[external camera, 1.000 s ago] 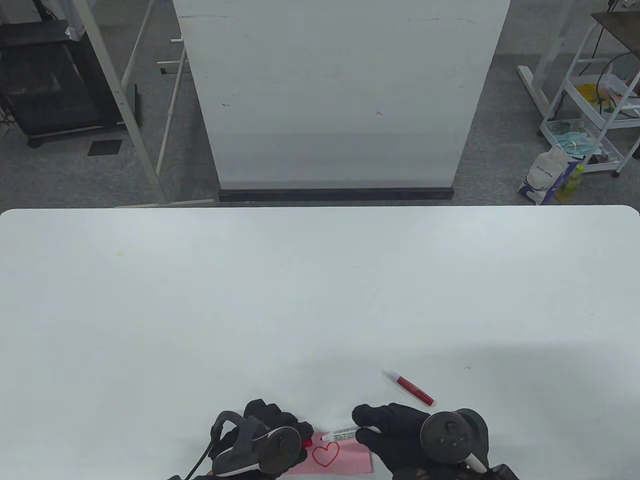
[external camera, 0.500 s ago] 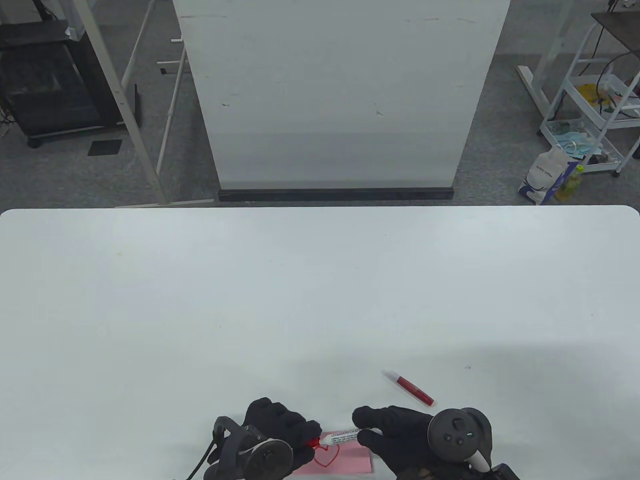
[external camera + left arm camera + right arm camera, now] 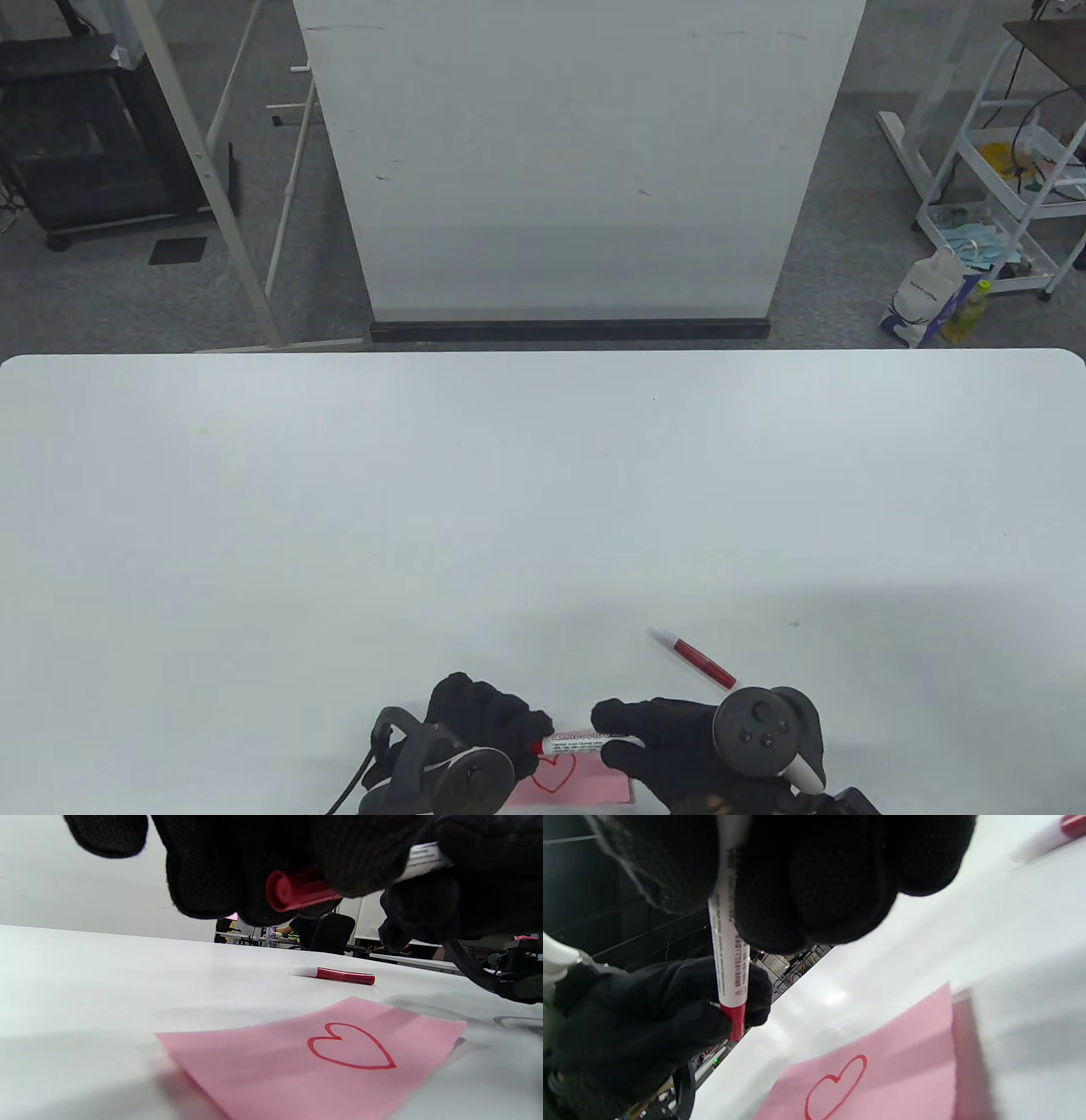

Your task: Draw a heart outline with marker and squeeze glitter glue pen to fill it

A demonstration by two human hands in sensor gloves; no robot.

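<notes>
Now the marker is capped. One second back, the left hand (image 3: 475, 722) held the red cap (image 3: 297, 891) clear of the marker tip, with a visible gap; half a second back the cap was meeting the tip. In the present frames the cap sits on the end of the marker (image 3: 581, 742), flush against the white barrel in the right wrist view.

Left hand: fingers curled round the cap end, pinching it. It has shifted slightly toward the right hand as the two parts closed.

Marker: held level between both hands, above the pink sticky note (image 3: 594, 789), not touching it.

Sticky note: lies flat on the desk (image 3: 543, 509) at the near edge. The red heart outline (image 3: 350, 1046) on it is closed and complete; its inside is bare pink, no glitter yet.

Right hand (image 3: 679, 747): fingers and thumb wrapped round the marker barrel, gripping it. Its position is almost unchanged.

Glitter glue pen (image 3: 696, 659): lies on the desk just beyond the right hand, white tip pointing away to the left, untouched and in the same spot in all three table views.

Read: the outline step looks finished and capping closes it out. What remains is setting the marker down, picking up the glitter glue pen, and filling the heart. The right hand is nearest the pen.
</notes>
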